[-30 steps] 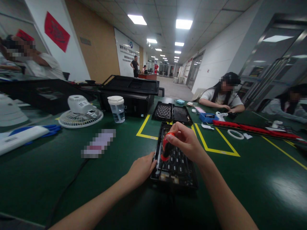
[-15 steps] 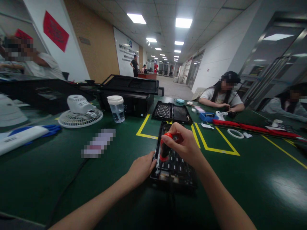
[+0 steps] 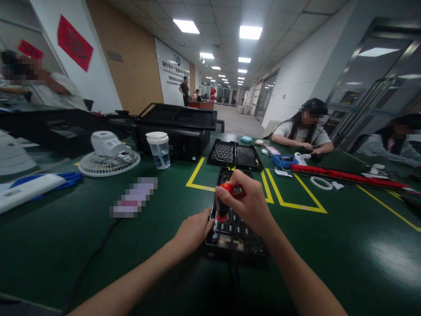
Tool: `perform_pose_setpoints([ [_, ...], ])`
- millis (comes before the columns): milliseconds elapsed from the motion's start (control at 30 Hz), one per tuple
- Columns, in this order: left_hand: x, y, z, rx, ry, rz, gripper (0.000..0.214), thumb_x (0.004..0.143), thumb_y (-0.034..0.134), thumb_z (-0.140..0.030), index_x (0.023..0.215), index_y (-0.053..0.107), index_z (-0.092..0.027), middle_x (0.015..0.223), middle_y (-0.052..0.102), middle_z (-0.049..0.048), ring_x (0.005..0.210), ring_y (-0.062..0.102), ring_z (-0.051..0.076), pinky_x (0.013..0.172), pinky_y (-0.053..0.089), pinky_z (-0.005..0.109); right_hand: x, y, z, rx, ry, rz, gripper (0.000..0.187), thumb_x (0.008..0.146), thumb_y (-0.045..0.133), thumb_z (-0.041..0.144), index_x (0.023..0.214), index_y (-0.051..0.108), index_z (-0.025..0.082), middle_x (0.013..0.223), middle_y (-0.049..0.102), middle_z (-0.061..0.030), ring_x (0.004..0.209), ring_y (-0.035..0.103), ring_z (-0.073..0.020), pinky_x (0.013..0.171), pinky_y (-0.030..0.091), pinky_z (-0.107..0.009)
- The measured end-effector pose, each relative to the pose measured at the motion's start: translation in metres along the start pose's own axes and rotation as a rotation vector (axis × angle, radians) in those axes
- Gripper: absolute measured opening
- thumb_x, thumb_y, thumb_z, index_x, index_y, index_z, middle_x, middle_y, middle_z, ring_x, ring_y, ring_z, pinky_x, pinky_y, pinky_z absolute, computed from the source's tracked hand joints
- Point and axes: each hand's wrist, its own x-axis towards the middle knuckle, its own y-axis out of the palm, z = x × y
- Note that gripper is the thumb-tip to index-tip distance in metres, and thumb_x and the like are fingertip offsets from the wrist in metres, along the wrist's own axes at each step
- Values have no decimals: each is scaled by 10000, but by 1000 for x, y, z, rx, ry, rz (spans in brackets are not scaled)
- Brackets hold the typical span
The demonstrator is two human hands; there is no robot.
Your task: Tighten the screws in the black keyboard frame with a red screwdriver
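In front of me on the green table lies a long black tool case (image 3: 241,245) with rows of small dark compartments. My left hand (image 3: 194,230) grips its left edge, thumb on the near side of the rim. A short screwdriver (image 3: 222,208) with a red and black handle stands nearly upright over the left part of the case. My right hand (image 3: 248,195) is closed around the top of that handle. The screwdriver's tip and whatever it touches are too dark to make out.
Behind the case lies another opened black case (image 3: 223,152). To the left are a lidded plastic cup (image 3: 160,151), a white fan (image 3: 110,156) and a cable (image 3: 95,254). Yellow tape (image 3: 297,206) marks the table. A co-worker (image 3: 301,131) sits at the far right.
My right hand and the screwdriver handle have shifted slightly left, with the wrist turned a little. The left hand keeps its place on the case edge.
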Motion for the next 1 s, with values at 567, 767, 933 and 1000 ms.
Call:
perform_pose_setpoints([
  [567,1,1,0,19,2,-1,275,878,326,-337,1114,419,-232,995,635,63,867,623,220,692,444,297,0,9,5,-159,8,-168,291,786,548,322,620,347,192,594,411,31,521,403,-88,472,353,-205],
  [767,0,0,-1,30,-5,11,267,880,326,-332,1107,418,-225,993,634,63,869,621,209,695,439,283,-2,11,5,-175,32,-204,289,778,555,306,613,347,192,589,412,30,524,412,-94,482,358,-211],
  [933,0,-1,-1,17,-12,18,262,888,313,-341,1090,428,-220,998,631,64,867,619,203,703,435,278,-4,15,5,-194,35,-236,289,782,547,308,622,334,198,588,422,29,520,411,-94,486,358,-215],
  [1000,0,-1,-2,15,-13,20,264,891,308,-346,1083,433,-216,998,631,68,866,620,205,706,436,282,-4,15,6,-211,36,-254,296,783,545,307,620,321,201,582,421,29,518,409,-96,484,352,-215],
])
